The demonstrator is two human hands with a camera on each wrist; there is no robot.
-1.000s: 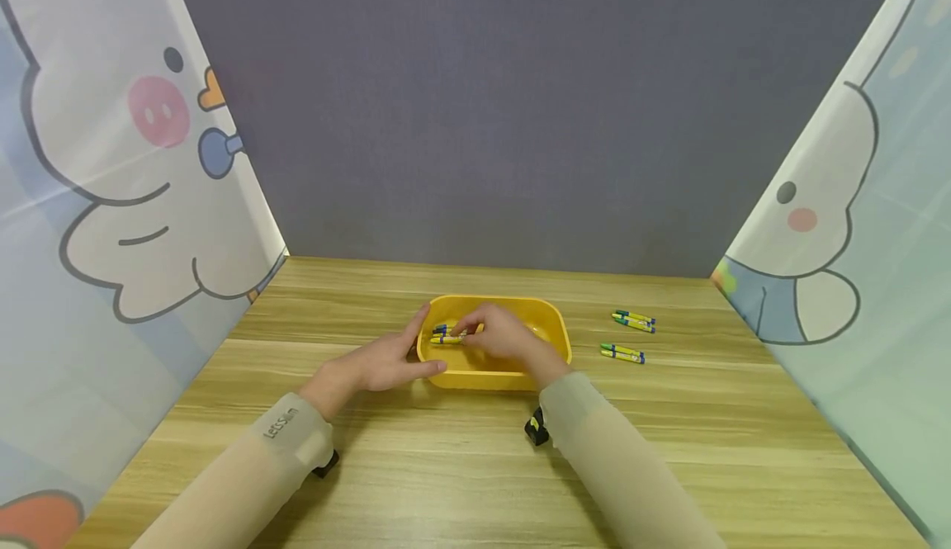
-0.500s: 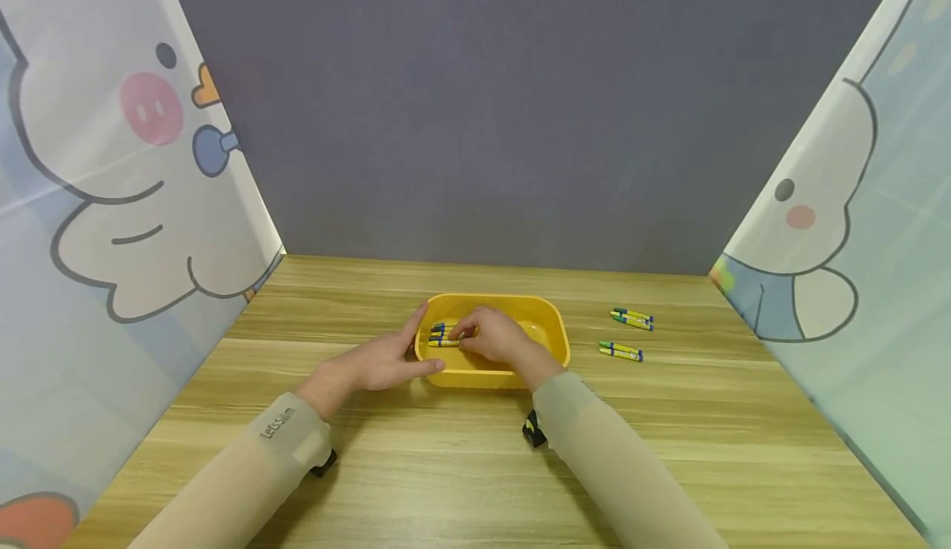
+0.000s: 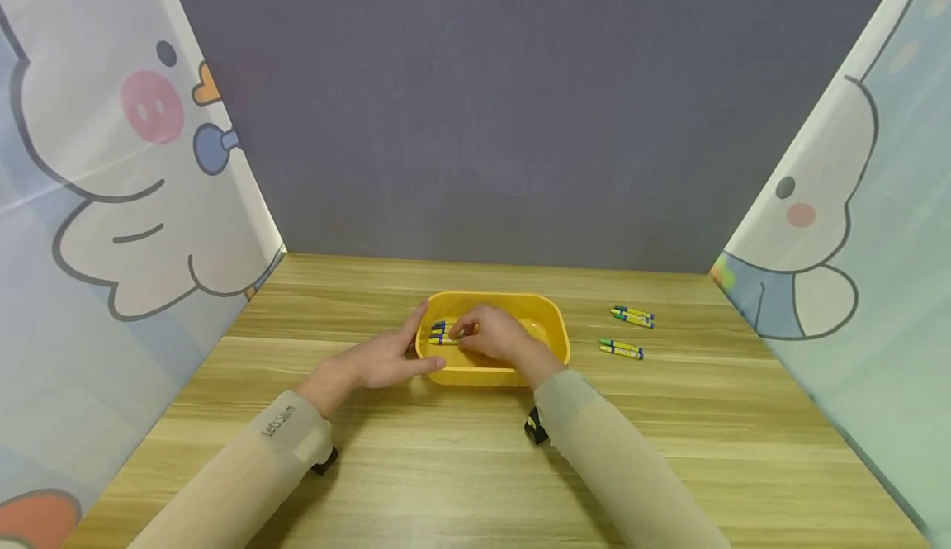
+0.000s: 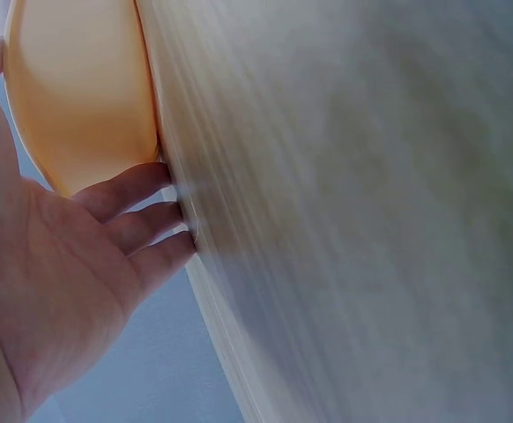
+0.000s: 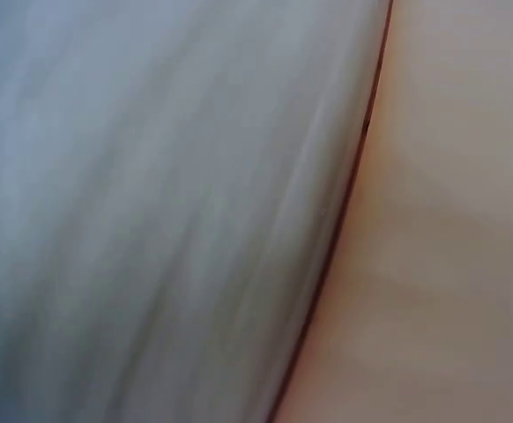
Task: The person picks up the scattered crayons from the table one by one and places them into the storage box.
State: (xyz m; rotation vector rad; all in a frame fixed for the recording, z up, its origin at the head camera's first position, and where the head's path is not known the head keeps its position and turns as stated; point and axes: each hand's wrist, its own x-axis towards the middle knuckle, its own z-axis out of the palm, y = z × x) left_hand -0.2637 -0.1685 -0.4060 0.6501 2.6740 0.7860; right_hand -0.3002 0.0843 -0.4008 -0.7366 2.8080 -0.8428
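Head view shows a yellow tray (image 3: 479, 377) on the wooden table (image 3: 416, 475), before a grey panel (image 3: 475, 103). Some yellow-and-blue crayons (image 3: 443, 341) lie side by side in its left part. The right hand (image 3: 499, 336) is inside the tray, its fingers bent at the right ends of these crayons (whether they pinch one, I cannot tell). The left hand (image 3: 382, 361) rests at the tray's left end, its thumb spread from the fingers and lying over the near corner. To the right, on the table, lie a small group of crayons (image 3: 636, 321) and, nearer to the person, a pair of crayons (image 3: 624, 352).

Left wrist view shows three fingers of the left hand rather straight and slightly apart, beside the tray.

Right wrist view is blurred; the tray fills its right part.
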